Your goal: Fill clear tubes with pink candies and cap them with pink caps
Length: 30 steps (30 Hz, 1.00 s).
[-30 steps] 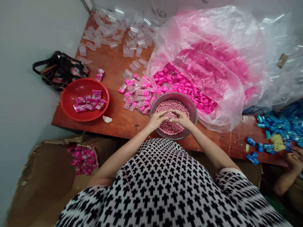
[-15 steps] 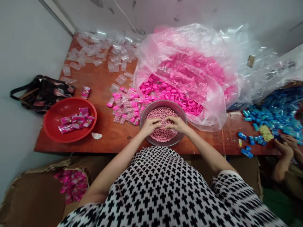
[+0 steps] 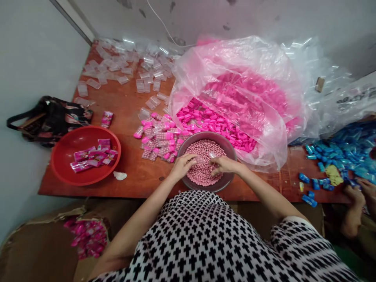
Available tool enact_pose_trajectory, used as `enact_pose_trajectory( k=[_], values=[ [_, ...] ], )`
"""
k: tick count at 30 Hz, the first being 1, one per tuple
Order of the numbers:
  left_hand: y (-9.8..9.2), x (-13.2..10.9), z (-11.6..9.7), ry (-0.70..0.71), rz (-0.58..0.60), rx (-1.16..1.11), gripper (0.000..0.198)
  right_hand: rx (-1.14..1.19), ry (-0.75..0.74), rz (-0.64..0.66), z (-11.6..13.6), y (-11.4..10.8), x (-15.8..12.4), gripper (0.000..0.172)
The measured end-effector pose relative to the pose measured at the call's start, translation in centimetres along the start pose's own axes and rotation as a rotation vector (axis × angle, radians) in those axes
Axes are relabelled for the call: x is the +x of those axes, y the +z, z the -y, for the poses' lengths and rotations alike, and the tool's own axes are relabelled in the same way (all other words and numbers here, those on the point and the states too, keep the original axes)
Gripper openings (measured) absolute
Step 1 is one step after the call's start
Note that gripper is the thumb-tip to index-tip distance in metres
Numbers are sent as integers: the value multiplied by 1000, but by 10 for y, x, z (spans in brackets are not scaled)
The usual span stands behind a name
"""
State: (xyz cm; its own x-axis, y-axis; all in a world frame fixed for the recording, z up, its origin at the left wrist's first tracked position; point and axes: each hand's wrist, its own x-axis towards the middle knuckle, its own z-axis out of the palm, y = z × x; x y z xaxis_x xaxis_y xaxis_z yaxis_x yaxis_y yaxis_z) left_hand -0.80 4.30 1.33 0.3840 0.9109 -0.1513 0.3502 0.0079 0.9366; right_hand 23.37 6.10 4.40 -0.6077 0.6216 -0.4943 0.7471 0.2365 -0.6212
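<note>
A grey metal bowl [image 3: 229, 149] full of small pink candy balls [image 3: 202, 149] stands at the near edge of a brown wooden table [image 3: 132, 164]. Both my hands are in the bowl. My left hand [image 3: 182, 166] rests on the balls with fingers curled. My right hand [image 3: 222, 164] pinches a small clear plastic case [image 3: 212, 155] over the balls. Just left of the bowl lies a heap of filled pink-capped cases [image 3: 160, 135]. Behind the bowl an open pink plastic bag [image 3: 235, 86] spills pink caps [image 3: 211, 121].
A red bowl [image 3: 63, 172] holds several pink wrapped packs. Empty clear cases [image 3: 126, 70] litter the far left of the table, a black bag [image 3: 49, 117] hangs beside it. Blue items [image 3: 340, 152] lie at right by another person's hand [image 3: 352, 194]. A carton with pink packs [image 3: 88, 237] sits below.
The view shifted slightly, so everything sits lower in the picture. My hands have drawn a little apart in the bowl, and the clear case now shows at my right fingertips.
</note>
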Motion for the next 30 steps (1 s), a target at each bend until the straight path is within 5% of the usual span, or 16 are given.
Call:
enact_pose_trajectory(
  k=[5,7,10,15,19,24,30],
  values=[
    [2,5,12,-135,-102,-336,41,-180,266,-546,-34,-71,52,28],
    [6,6,10,-211,-96,-515,46,-291,423,-629,-45,-94,77,32],
    [7,6,3,-287,-73,-666,48,-457,569,-550,-53,-111,107,32],
    [0,10,-3,-326,-120,-763,48,-553,575,-461,-58,-112,127,37],
    [-4,12,-3,-340,-171,-837,49,-563,578,-503,-63,-113,115,35],
    [-3,19,-6,-321,-214,-877,48,-461,497,-771,-67,-110,82,40],
    [2,21,-8,-299,-230,-807,47,-596,384,-644,-38,-93,85,34]
  ],
)
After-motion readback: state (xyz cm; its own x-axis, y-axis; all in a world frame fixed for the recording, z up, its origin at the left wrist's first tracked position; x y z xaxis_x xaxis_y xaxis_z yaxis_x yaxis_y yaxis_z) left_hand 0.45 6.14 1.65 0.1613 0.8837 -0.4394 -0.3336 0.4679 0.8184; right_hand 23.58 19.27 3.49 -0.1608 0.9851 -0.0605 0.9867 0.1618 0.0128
